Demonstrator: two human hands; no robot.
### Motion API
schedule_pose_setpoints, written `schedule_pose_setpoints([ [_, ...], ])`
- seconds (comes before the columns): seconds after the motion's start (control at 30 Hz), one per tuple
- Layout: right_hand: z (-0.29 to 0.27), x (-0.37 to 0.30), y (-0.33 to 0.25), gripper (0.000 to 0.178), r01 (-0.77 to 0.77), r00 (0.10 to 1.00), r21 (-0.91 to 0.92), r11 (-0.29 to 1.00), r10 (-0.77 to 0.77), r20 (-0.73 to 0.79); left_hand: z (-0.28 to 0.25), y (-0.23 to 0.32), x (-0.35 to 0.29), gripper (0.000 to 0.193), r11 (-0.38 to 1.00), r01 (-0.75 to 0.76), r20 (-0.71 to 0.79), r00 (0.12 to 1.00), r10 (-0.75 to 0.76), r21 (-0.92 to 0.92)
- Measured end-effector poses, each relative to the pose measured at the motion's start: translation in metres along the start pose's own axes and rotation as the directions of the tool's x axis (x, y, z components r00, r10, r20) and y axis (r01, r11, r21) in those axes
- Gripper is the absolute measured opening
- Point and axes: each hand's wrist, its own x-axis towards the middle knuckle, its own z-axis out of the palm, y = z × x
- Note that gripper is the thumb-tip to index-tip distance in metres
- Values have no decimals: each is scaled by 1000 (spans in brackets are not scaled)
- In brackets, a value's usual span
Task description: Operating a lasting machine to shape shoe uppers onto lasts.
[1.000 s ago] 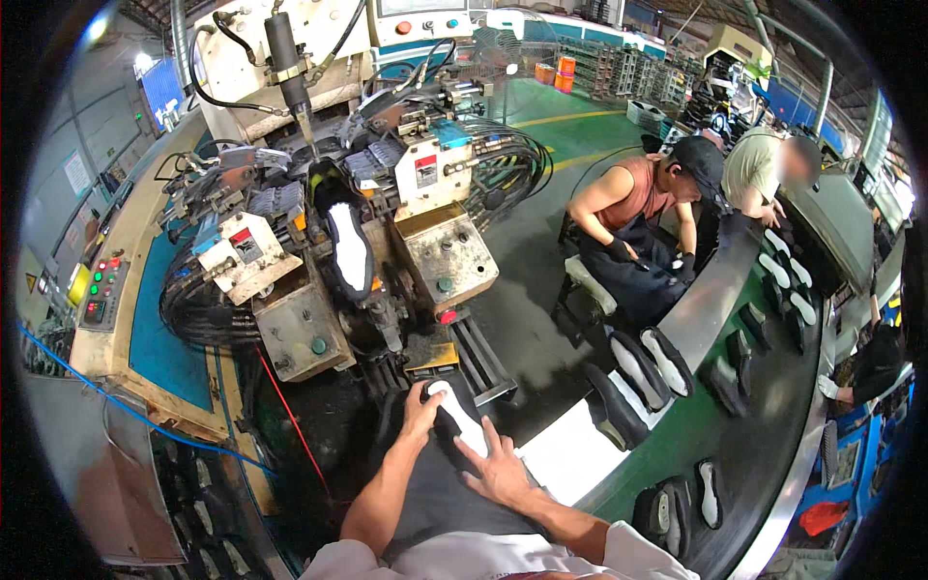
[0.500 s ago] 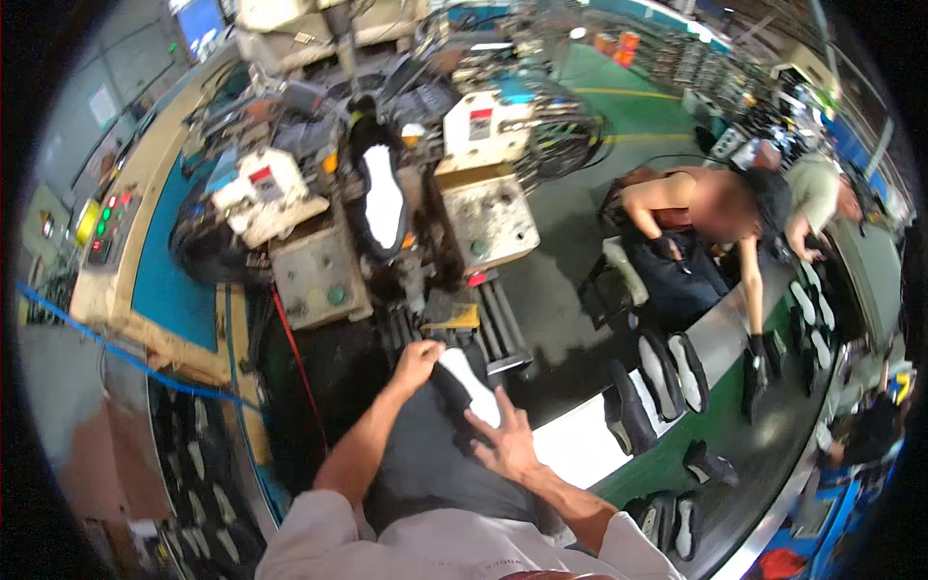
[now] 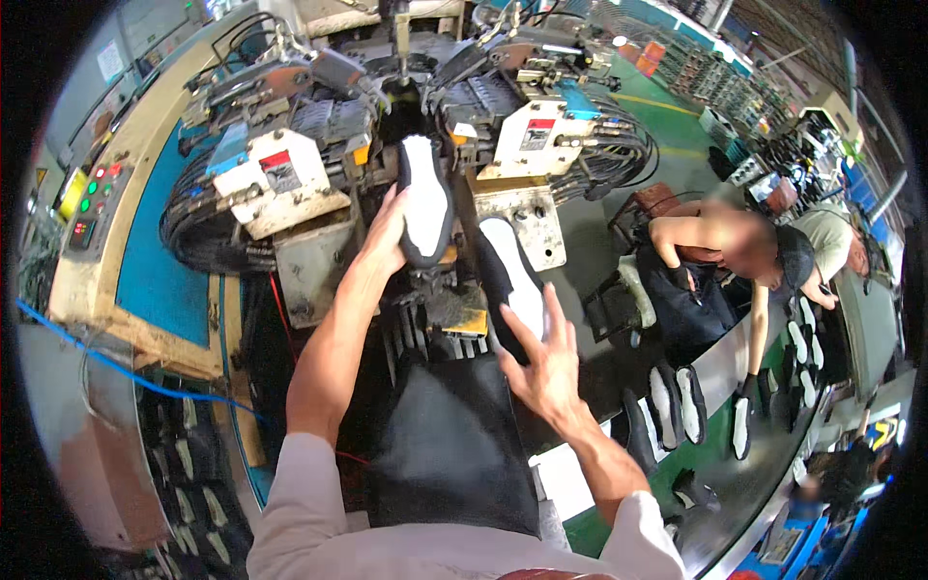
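Note:
At the middle of the machine (image 3: 534, 142), a black shoe (image 3: 425, 208) shows its white underside, toe toward me. My left hand (image 3: 390, 230) is closed around that shoe's left side, its fingertips hidden behind it. Just to the right, a second black shoe (image 3: 523, 287) with a white underside slants in the air. My right hand (image 3: 547, 372) holds this one by its near end, two fingers stretched along the white underside; the thumb's grip is partly hidden. The two shoes are close together but apart.
A control panel (image 3: 95, 205) with lit buttons stands left. Shoes lie on racks at lower left. To the right, a co-worker (image 3: 710, 246) reaches over a green-topped conveyor (image 3: 619, 498) carrying several shoes. A dark padded surface (image 3: 445, 445) is before me.
My left hand has left the shoe both hands held low and has moved up to the shoe at the machine. My right hand has raised the other shoe beside it.

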Motion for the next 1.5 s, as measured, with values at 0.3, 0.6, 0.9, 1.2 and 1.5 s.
schedule_pose_setpoints([
  [0.3, 76, 175, -29, 68, 72, 997, 0, 997, -72, -6, -8, 38, -229, 91, 930, -3, 64, 998, 28, -368],
  [0.6, 124, 184, -36, 71, 24, 999, -45, 999, -25, -36, -118, -42, -428, 82, 934, -46, -312, 947, -72, -355],
  [0.9, 166, 141, -21, 78, 274, 952, -58, 960, -279, -127, -97, -74, -491, 74, 889, 37, -489, 824, -285, -456],
  [1.2, 176, 226, -42, 80, 191, 976, -118, 974, -201, -79, -83, -82, -442, 72, 864, 138, -435, 819, -375, -485],
  [1.5, 178, 326, -44, 78, 231, 972, -191, 954, -233, 11, -72, -77, -368, 77, 943, 290, -408, 850, -333, -166],
])
